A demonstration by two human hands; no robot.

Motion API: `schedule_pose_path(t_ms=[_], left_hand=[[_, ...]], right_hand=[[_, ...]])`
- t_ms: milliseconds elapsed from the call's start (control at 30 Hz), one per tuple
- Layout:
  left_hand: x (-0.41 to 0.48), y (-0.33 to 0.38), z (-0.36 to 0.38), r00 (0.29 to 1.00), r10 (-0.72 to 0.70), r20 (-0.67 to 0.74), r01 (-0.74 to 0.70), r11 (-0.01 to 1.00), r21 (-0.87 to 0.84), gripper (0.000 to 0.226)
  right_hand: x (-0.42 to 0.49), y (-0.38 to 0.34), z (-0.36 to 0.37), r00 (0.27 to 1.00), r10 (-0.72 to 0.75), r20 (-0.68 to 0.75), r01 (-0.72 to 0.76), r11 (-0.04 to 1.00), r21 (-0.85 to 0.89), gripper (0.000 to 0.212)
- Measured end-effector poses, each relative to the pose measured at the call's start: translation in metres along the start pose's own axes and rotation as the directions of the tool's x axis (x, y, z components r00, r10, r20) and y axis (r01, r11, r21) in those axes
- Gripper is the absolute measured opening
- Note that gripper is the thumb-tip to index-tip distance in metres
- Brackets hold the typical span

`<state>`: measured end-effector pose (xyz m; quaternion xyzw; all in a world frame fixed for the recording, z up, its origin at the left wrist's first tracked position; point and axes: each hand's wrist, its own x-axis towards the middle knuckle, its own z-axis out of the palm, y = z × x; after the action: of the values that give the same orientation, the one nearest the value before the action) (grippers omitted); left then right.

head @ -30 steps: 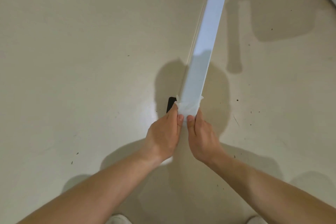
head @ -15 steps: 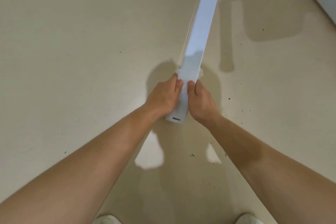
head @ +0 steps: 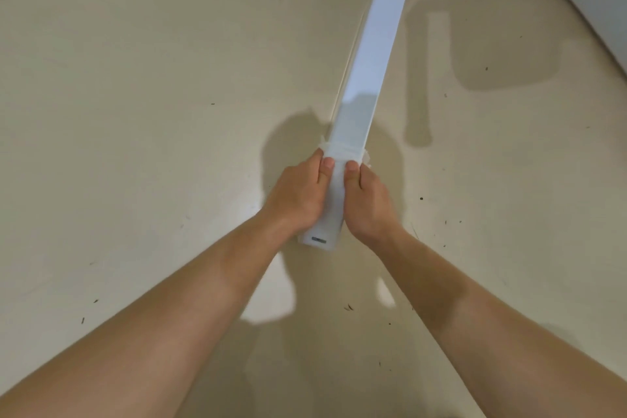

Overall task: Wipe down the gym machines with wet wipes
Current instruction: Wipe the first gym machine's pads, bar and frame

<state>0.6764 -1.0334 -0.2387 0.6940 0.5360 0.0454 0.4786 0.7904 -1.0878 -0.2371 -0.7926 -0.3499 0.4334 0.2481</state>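
Bare floor on both sides of white bar

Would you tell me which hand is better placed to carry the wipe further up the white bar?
Right hand, narrowly. Both hands grip the wet wipe around the bar at level height, but the bar leans and curves rightward, so the left hand would probably reach across.

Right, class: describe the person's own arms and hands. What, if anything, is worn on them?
The left hand and right hand are bare, with no gloves and no rings in sight. The left forearm and right forearm are bare too: no sleeve, watch or bracelet shows up to the picture's edge. The thumbnails are short and unpainted.
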Motion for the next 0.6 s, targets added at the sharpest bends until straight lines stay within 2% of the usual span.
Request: schedule_pose_path(t_ms=[233,433,600], left_hand=[[0.067,0.020,-0.006,0.999,0.044,-0.030,-0.045,0.999,-0.017,0.046],[0.119,0.045,-0.020,0.995,0.091,-0.029,-0.090,0.995,0.041,0.042],[0.158,0.061,-0.030,0.994,0.104,-0.019,-0.104,0.994,-0.033,0.045]], right_hand=[[0.067,-0.015,-0.023,0.998,-0.053,-0.016,0.053,0.998,-0.017,0.057],[0.112,-0.034,-0.045,0.996,-0.080,-0.028,0.080,0.997,-0.025,0.057],[0.148,-0.050,-0.063,0.993,-0.112,-0.034,0.110,0.993,-0.036,0.054]])
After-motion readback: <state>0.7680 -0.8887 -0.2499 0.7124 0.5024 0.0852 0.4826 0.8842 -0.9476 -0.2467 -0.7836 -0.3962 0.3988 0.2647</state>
